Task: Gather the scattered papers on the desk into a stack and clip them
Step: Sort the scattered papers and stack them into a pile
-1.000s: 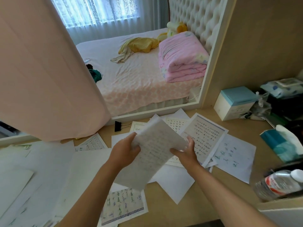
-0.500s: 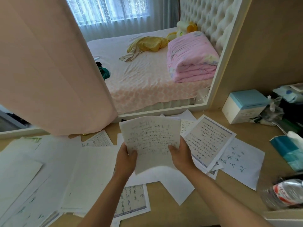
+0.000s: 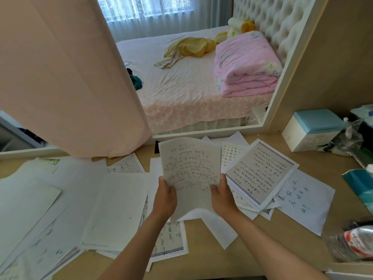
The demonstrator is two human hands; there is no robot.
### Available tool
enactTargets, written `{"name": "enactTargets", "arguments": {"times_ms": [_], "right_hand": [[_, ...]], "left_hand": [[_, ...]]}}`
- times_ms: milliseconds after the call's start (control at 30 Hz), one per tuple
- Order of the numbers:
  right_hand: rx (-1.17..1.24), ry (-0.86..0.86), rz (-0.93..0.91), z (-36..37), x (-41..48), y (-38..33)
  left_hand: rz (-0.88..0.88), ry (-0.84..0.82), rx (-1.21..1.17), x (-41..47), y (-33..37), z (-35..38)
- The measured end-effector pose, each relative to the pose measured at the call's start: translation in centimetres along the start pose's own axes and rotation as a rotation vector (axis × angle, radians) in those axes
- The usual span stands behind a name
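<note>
Loose papers [image 3: 121,203] cover the desk [image 3: 262,245] to either side of the grip and beneath it. The left hand [image 3: 164,201] and right hand [image 3: 222,199] each pinch a lower side edge of one handwritten sheet [image 3: 191,168], held up between them. Gathering looks barely begun. The next move is probably to lay this sheet on a neighbouring paper. A small black object [image 3: 156,146], probably the clip, lies just beyond the sheet.

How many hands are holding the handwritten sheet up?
2. The left hand grips its lower left edge, the right hand its lower right edge; the handwritten sheet is held above the desk. Neither is hidden.
</note>
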State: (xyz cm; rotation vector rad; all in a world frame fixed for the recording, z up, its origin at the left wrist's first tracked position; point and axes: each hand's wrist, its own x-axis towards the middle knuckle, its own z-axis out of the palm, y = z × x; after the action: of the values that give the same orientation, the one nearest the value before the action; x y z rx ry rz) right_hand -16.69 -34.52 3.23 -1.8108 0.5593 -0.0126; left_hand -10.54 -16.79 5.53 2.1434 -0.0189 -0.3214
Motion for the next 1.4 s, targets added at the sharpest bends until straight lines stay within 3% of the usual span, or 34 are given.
{"name": "enactTargets", "arguments": {"times_ms": [233, 567, 800, 900, 1033, 1300, 1400], "right_hand": [[-0.016, 0.007, 0.215, 4.9, 1.0, -2.5], [-0.059, -0.121, 0.405, 22.7, -0.1, -6.0], [-0.192, -0.129, 0.493, 32.1, 0.0, -5.2], [-0.321, -0.019, 0.591, 33.2, 0.0, -4.0], [-0.323, 0.063, 0.594, 33.9, -0.8, -4.8], [-0.296, -0.09, 0.529, 32.0, -0.3, -6.0], [-0.257, -0.081, 0.498, 28.9, 0.5, -6.6]], "left_hand": [[-0.128, -0.056, 0.146, 2.7, -2.0, -7.0], [-0.313, -0.003, 0.17, 5.0, -13.5, -20.1], [-0.295, -0.272, 0.356, 8.4, -20.6, -24.1], [-0.269, -0.35, 0.509, 9.2, -22.6, -24.4], [-0.252, -0.309, 0.362, 9.8, -24.1, -24.5], [-0.224, -0.356, 0.342, 10.4, -23.1, -25.7], [-0.075, -0.278, 0.421, 11.3, -20.5, -25.5]]}}
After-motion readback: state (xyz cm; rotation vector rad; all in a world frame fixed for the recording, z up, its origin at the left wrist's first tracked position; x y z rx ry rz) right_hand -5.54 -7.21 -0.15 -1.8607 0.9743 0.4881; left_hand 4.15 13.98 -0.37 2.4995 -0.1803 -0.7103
